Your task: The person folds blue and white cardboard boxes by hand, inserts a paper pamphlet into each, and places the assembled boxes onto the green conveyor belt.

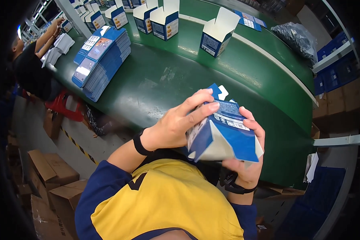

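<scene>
Between my two hands is a blue and white carton (230,130), tilted in front of my chest with flaps standing loose at both its ends. My left hand (178,118) grips it from the left, fingers bent over the upper printed panel. On the other side my right hand (252,154) wraps round the right wall, fingertips at its far right edge and the thumb under the near flaps. A tall stack of flat blue cartons (104,66) lies on the green table (168,76), to the left beyond my left hand.
An opened-up carton (218,34) stands on the green conveyor belt, with several more (164,22) at the far left. A plastic bag (295,38) lies at the far right. Another person (34,66) works at the left. Cardboard boxes (54,172) sit on the floor.
</scene>
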Available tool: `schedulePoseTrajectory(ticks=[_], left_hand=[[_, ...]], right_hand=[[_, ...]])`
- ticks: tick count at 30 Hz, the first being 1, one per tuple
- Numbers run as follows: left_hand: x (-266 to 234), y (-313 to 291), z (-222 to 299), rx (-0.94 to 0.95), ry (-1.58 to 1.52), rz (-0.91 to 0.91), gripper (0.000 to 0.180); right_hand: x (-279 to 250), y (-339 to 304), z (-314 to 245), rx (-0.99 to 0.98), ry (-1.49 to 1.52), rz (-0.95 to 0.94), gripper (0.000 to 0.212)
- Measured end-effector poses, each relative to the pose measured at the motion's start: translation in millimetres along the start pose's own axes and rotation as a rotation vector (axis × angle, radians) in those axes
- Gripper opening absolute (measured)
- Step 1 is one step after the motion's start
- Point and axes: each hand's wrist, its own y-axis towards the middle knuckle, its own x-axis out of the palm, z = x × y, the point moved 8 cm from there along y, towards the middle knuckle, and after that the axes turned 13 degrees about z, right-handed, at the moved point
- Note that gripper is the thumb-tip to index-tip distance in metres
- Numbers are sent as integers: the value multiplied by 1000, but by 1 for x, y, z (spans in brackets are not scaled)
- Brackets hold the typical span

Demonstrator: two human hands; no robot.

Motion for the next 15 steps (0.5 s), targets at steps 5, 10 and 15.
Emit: schedulePoseTrajectory(ticks=[5,10,15], left_hand=[[15,-9,13,23,-6,-86,67],[14,-6,17,49,-85,-40,55],[10,2,12,-83,-77,-55,45]], right_hand=[[-3,4,11,109,-9,325,99],[2,4,-5,-104,474,352,90],[0,4,0,-48,291,200,88]])
